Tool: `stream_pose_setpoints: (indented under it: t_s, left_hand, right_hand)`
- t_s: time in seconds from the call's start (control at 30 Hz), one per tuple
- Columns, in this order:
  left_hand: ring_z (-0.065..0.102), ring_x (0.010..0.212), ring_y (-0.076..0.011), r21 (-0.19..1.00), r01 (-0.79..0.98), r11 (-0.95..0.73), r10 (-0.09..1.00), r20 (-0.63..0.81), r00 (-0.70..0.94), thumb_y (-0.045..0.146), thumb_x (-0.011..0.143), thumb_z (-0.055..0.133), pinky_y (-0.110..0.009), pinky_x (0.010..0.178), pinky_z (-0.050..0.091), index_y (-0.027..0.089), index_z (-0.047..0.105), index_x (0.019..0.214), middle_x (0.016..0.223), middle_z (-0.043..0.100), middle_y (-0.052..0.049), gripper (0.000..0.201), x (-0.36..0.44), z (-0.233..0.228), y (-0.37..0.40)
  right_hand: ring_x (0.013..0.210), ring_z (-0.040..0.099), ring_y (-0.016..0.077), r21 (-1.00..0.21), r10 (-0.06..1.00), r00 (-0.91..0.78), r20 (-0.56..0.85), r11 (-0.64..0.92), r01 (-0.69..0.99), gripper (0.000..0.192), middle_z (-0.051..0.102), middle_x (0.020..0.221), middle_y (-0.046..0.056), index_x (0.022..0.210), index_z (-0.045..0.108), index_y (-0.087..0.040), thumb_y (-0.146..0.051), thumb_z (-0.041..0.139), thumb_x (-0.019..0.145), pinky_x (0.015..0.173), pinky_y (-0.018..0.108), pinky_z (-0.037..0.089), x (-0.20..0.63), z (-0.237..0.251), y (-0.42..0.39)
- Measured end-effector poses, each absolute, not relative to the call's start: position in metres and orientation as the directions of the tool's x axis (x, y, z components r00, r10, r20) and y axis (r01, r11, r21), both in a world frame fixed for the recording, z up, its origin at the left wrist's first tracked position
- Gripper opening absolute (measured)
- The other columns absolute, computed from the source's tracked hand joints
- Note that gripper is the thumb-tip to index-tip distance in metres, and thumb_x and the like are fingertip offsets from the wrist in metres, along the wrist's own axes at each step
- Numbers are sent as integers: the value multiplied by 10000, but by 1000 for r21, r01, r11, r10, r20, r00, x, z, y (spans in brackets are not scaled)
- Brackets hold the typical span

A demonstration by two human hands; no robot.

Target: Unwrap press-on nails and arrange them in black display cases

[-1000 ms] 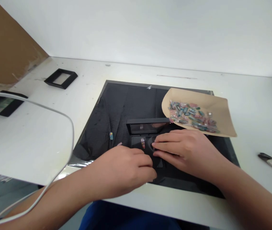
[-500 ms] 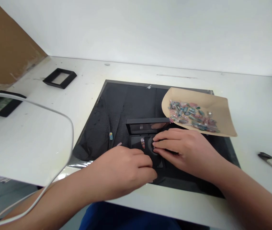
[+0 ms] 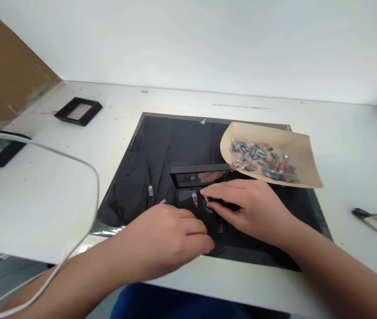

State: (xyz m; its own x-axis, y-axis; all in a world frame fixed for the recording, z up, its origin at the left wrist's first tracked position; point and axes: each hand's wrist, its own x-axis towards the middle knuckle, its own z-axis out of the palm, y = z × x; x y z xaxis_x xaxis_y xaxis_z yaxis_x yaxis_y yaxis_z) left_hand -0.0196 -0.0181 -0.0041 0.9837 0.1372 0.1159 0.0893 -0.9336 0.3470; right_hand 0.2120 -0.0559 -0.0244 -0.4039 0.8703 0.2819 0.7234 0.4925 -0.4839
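Black case [image 3: 205, 212] under both hands; left hand [image 3: 165, 239] curled, right hand [image 3: 255, 208] pinching gem [image 3: 205, 199]; gem-strewn paper [image 3: 294, 146] beside.

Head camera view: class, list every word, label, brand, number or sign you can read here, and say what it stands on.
None can be read.
The open black case under the hands shows no lettering.
The small coloured pieces on the tan paper are too small to tell any marks.

Open case [image 3: 200, 195] on mat [image 3: 162, 150] (center); paper w/ beads [image 3: 294, 150] behind-right, frame [image 3: 77, 110] far left.
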Motion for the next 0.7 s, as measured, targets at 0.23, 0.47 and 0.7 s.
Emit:
stream_pose_setpoints:
  t_s: [0.23, 0.47, 0.7]
  left_hand:
    - [691, 837, -157, 328, 73, -942, 141, 190, 972, 117, 991, 462, -254, 711, 520, 216, 691, 1039, 863, 759, -17, 254, -18, -6, -16]
    - [687, 801, -156, 306, 81, -948, 156, 229, 961, 145, 1004, 469, -261, 778, 542, 224, 707, 1039, 839, 762, -9, 253, -18, -5, -15]
    - [693, 771, -155, 290, 83, -954, 173, 301, 938, 256, 1035, 501, -276, 750, 546, 212, 715, 994, 780, 748, 4, 222, -15, -3, -16]
  right_hand:
    - [797, 760, 155, -447, 847, -395, 356, 526, 723, 230, 819, 1012, 7, 1154, 746, -201, -188, 660, 940, 709, 282, 542, 202, -30, -55]
    - [855, 759, 156, -449, 836, -433, 338, 547, 706, 236, 810, 1078, -12, 1167, 734, -200, -190, 655, 945, 733, 287, 540, 205, -31, -53]
    - [826, 750, 168, -346, 761, -495, 419, 638, 689, 172, 805, 1020, 4, 1077, 745, -179, -268, 637, 975, 702, 316, 536, 211, -18, -57]
